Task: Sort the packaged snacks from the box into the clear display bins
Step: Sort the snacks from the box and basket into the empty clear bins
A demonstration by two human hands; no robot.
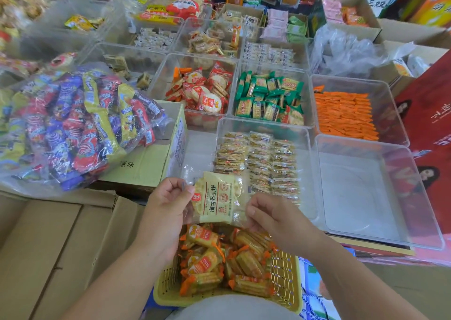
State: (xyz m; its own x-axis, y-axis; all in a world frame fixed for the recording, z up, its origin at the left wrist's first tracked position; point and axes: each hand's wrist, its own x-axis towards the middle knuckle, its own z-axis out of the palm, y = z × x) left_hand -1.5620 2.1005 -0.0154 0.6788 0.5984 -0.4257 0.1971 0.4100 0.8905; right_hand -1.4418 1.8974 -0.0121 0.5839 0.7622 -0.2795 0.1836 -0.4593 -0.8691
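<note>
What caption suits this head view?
The left hand and right hand pinch a yellow biscuit packet over a snack basket.

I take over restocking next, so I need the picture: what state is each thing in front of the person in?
Yellow basket: holds orange-wrapped snacks.
Pale yellow cracker packet: held above the basket.
Left hand: pinches the packet's left edge.
Right hand: pinches its right edge.
Near-right clear bin: empty.
Clear-wrapped cracker bin: partly filled.
Orange-stick bin: layered with packets, back end bare.
</note>
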